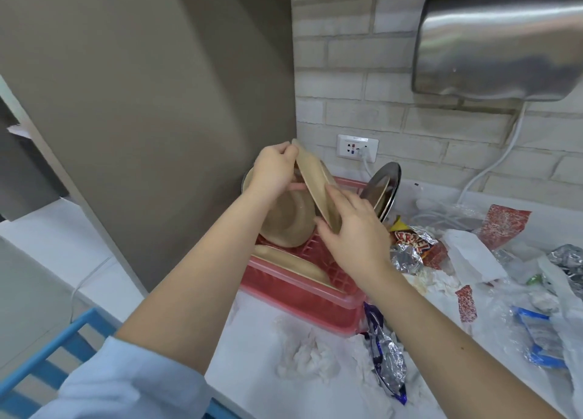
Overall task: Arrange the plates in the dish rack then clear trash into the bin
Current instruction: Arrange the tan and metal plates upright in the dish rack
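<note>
Both hands hold one beige plate (317, 183) on edge above the red dish rack (303, 295).
Left hand (273, 170) pinches its top rim, right hand (353, 232) grips its lower edge — wrappers (416, 245) litter the surface (252, 365).

Bright, even indoor light, soft shadows, wide-angle bending at edges, slight overall blur.

Tight on the left: the tall grey cabinet panel (151, 103) hugs the red plastic dish rack (303, 295). On the right, crumpled foil wrappers (410, 248) crowd its edge; above stays open.
</note>
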Tool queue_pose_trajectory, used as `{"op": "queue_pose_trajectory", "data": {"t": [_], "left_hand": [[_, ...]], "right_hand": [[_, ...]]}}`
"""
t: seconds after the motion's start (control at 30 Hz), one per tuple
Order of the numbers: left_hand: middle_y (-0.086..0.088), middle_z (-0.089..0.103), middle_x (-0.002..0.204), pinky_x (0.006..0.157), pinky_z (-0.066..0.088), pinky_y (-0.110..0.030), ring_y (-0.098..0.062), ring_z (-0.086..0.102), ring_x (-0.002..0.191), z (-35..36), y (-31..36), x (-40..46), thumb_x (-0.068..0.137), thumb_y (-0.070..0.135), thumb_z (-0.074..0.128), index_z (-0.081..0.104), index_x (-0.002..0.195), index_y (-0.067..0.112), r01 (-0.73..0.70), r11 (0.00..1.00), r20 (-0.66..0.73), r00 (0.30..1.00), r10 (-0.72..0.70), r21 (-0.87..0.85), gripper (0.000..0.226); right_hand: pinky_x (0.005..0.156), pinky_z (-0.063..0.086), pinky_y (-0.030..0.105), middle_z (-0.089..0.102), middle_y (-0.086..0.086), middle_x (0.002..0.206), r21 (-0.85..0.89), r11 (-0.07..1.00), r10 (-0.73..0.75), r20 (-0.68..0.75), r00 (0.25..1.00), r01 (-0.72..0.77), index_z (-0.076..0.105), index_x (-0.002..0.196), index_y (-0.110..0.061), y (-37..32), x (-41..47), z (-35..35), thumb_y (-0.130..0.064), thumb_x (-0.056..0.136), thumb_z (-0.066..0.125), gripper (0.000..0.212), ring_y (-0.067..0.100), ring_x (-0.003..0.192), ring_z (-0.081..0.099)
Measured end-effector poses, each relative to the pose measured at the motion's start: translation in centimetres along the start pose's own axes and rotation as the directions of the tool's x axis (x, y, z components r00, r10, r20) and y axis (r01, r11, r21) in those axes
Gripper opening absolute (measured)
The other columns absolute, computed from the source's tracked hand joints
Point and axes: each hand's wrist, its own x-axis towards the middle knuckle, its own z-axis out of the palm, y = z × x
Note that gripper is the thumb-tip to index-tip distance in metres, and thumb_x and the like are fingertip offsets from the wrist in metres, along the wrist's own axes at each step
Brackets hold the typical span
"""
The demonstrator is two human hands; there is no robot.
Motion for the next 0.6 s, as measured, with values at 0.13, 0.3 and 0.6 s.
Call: {"op": "queue_pose_trajectory", "data": {"t": [0.13,0.3,0.6], "left_hand": [[-0.010,0.070,0.092,0.051,0.056,-0.031,-0.028,0.073,0.073,-1.8,-0.9,-0.2,0.098,0.035,0.053,0.054,0.129,0.005,0.102,0.989,0.020,0.995,-0.100,-0.110,0.043],[-0.002,0.051,0.133,0.067,0.060,-0.035,-0.016,0.061,0.102,-4.1,-4.0,-0.3,0.086,0.069,0.050,0.053,0.132,0.023,0.169,0.984,-0.099,0.982,-0.163,0.060,0.065],[-0.001,0.063,0.084,0.086,0.055,-0.039,-0.020,0.063,0.079,-6.4,-8.2,-0.8,0.090,0.056,0.049,0.061,0.101,0.015,0.369,0.914,-0.164,0.925,-0.343,0.168,0.045]], "right_hand": [[0.088,0.051,0.033,0.061,-0.009,0.130,0.171,0.985,0.008,-0.051,0.999,0.001,0.054,0.137,-0.029,-0.5,-0.5,-0.6,-0.017,0.093,0.051,0.045,0.015,0.117,0.057],[0.074,0.049,0.026,0.067,-0.014,0.112,0.305,0.951,0.075,-0.092,0.993,-0.043,0.061,0.127,-0.028,-0.3,-1.7,-1.2,-0.019,0.096,0.050,0.034,0.009,0.097,0.062],[0.092,0.051,0.029,0.067,-0.013,0.118,0.346,0.938,0.001,0.004,1.000,-0.002,0.065,0.124,-0.026,1.3,-4.1,-0.1,-0.016,0.095,0.056,0.032,0.007,0.111,0.061]]}}
